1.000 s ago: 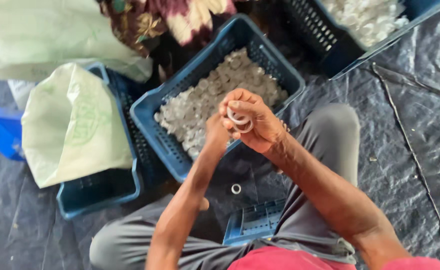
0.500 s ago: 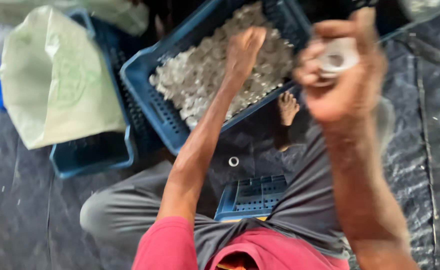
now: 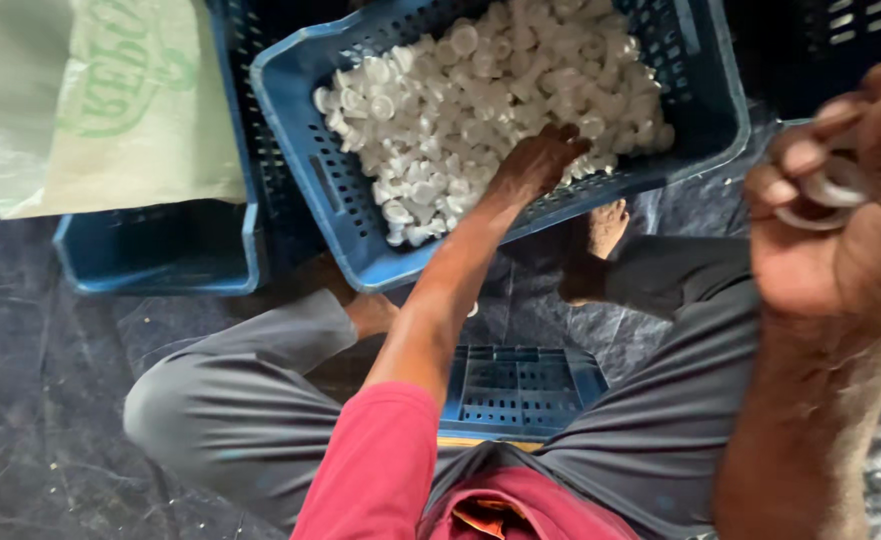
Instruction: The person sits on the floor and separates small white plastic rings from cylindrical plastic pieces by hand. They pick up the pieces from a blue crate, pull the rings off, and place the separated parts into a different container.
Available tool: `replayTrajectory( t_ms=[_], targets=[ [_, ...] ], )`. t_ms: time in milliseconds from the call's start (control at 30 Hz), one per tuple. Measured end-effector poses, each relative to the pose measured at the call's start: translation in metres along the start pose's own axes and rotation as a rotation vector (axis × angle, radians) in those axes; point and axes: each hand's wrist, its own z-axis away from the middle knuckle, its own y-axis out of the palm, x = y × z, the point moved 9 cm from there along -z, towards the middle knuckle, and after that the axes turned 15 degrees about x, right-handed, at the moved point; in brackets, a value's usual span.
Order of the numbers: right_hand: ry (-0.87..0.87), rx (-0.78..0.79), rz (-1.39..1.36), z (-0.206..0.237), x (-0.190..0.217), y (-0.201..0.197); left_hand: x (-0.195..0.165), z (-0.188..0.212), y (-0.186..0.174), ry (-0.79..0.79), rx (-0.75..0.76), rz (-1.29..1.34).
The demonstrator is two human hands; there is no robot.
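My left hand [image 3: 537, 163] reaches into the blue plastic crate [image 3: 300, 150] and rests palm-down on the heap of small white plastic caps [image 3: 470, 90]; whether it grips any cap is hidden. My right hand [image 3: 840, 220] is raised close to the camera at the right edge, its fingers closed around a few white ring-shaped caps [image 3: 828, 190]. I sit on the floor in grey trousers with a red sleeve on the left arm.
A second blue crate [image 3: 160, 250] stands at the left with a pale green-printed sack [image 3: 100, 100] lying over it. A small overturned blue crate [image 3: 515, 385] sits between my legs. Dark plastic sheeting [image 3: 40, 400] covers the floor.
My left hand has gone from meeting the right hand down into the crate of caps. My right hand has lifted toward the camera with the rings, and the view has tilted down.
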Motion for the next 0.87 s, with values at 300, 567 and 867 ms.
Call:
replayTrajectory(
  t_ms=[300, 567, 867],
  targets=[
    [0.079, -0.060, 0.080, -0.009, -0.012, 0.029, 0.039, 0.025, 0.026, -0.176, 0.215, -0.038],
    [0.069, -0.074, 0.018, -0.011, -0.020, 0.041, 0.036, 0.087, 0.010, 0.029, -0.030, 0.173],
    [0.077, 0.028, 0.050, -0.021, -0.031, 0.046, 0.029, 0.061, 0.012, -0.500, 0.188, 0.228]
  ],
)
